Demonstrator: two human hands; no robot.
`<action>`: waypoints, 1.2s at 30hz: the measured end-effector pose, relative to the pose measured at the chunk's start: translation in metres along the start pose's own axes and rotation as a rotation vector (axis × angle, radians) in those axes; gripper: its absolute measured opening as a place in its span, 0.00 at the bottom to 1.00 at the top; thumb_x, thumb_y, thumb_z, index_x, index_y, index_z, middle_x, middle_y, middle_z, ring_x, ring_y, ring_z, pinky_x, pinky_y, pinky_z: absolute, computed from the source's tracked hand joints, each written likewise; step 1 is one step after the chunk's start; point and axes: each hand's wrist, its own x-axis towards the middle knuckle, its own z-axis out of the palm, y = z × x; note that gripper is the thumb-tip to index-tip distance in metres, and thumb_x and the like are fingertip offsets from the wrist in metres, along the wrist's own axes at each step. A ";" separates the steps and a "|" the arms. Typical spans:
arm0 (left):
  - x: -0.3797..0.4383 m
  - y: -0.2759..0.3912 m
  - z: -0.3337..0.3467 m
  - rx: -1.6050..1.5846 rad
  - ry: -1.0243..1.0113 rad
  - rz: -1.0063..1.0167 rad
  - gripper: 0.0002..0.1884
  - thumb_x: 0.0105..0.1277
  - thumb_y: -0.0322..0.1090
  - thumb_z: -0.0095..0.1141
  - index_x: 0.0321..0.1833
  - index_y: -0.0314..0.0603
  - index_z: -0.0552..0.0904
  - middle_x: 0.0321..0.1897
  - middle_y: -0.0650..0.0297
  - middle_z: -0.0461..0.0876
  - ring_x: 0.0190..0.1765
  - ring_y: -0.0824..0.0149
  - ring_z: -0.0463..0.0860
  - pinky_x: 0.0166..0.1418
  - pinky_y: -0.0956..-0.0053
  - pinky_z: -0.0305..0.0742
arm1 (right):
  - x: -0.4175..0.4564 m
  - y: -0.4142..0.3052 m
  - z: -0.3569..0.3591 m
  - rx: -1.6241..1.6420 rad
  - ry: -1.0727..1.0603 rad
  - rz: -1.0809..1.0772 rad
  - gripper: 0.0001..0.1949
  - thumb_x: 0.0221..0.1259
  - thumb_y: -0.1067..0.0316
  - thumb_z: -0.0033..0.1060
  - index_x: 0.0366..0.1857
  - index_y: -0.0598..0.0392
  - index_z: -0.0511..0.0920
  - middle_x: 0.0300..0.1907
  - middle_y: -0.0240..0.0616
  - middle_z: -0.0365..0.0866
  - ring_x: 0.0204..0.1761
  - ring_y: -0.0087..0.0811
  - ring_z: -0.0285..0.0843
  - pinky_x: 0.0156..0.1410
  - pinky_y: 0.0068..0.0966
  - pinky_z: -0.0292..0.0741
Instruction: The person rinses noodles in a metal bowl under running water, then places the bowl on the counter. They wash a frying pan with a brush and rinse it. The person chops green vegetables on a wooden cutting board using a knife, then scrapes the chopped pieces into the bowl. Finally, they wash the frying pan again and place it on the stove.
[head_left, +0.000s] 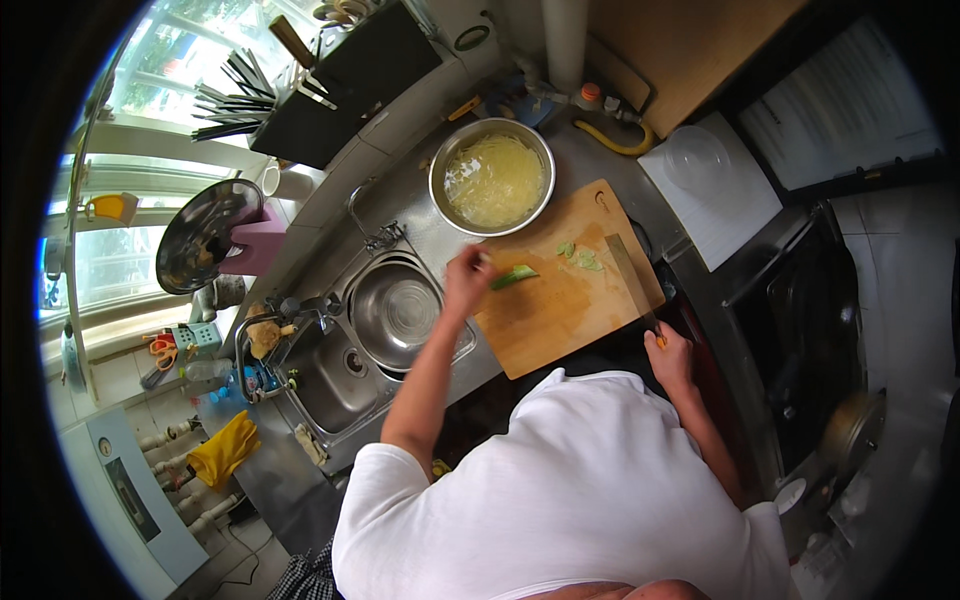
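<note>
On the wooden cutting board (559, 315) lies a piece of green vegetable (514, 276), with several thin green slices (585, 260) to its right. My right hand (670, 352) grips the handle of a kitchen knife (630, 274), whose blade lies over the board's right part. My left hand (469, 276) is raised by the board's left edge, just left of the green piece, its fingers curled and blurred; whether something small is between them I cannot tell. Beyond the board stands a steel bowl (551, 180) of pale yellow shreds in liquid.
Left of the board is a sink (322, 390) with a steel basin (397, 315) in it. A yellow hose (615, 146) and a white board with a clear plastic bowl (697, 156) are at the upper right. Chopsticks and a wok (206, 240) are near the window.
</note>
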 end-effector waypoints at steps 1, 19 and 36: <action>-0.023 0.014 0.028 -0.087 -0.106 0.035 0.10 0.64 0.26 0.62 0.48 0.39 0.87 0.34 0.60 0.85 0.37 0.69 0.84 0.43 0.72 0.79 | -0.001 0.001 -0.001 0.005 -0.005 0.024 0.12 0.68 0.64 0.66 0.49 0.59 0.85 0.37 0.56 0.87 0.42 0.58 0.88 0.43 0.43 0.82; -0.092 0.041 0.139 0.045 -0.251 0.220 0.07 0.65 0.24 0.64 0.45 0.38 0.87 0.40 0.50 0.85 0.43 0.46 0.86 0.48 0.57 0.83 | -0.034 0.017 0.007 -0.010 -0.225 0.041 0.11 0.67 0.64 0.65 0.47 0.56 0.85 0.36 0.53 0.88 0.40 0.58 0.87 0.42 0.46 0.83; -0.088 0.039 0.146 0.125 -0.241 0.210 0.07 0.64 0.28 0.64 0.44 0.37 0.88 0.40 0.47 0.87 0.44 0.43 0.87 0.50 0.53 0.83 | -0.040 0.016 0.012 -0.042 -0.246 0.045 0.12 0.68 0.64 0.62 0.50 0.56 0.85 0.36 0.56 0.87 0.41 0.60 0.87 0.45 0.49 0.83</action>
